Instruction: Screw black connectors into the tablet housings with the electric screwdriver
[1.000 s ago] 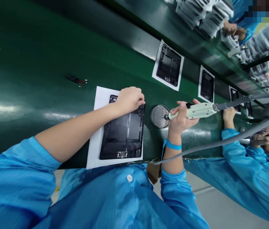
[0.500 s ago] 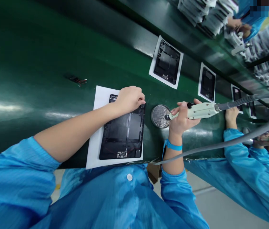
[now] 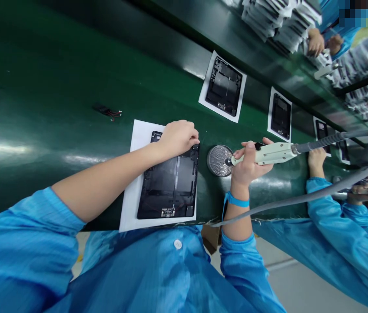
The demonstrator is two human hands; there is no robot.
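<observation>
Basically, the black rectangular tablet-like shell w/ exposed innards (image 3: 160, 187) lies at the near edge of the dark green glossy bench (image 3: 56, 78), right in front of the person, on a white paper-like sheet (image 3: 128, 208), prob. so its back doesn't scuff. Its small circuit board w/ bright metal contacts (image 3: 168, 212) sits at the near end, in plain view. Left hand (image 3: 180, 137) rests over the shell's far right corner, fingers curled & thumb drawn in toward them; can't tell if it's pinching anything, as the fingertips are mostly hidden. Its weight there prob. steadies the shell too. Right hand (image 3: 249, 163) is wrapped round a pale green-white handheld electric driver (image 3: 276, 153), fingers closed along the barrel, w/ the metal tip pointing left at the round perforated silver dish (image 3: 218, 161). Can't tell if tip & dish touch. Dish is just right of the shell, i.e. a short reach, presumably why it's there. The driver's lead goes off right, so it stays clear of the shell; a thick smooth grey cable (image 3: 284, 200) crosses the right forearm, below the blue wrist strap (image 3: 237, 200). Small dark bundle w/ red wires (image 3: 107, 111) lies far left of the shell, apart, prob. so it's out of the way.
</observation>
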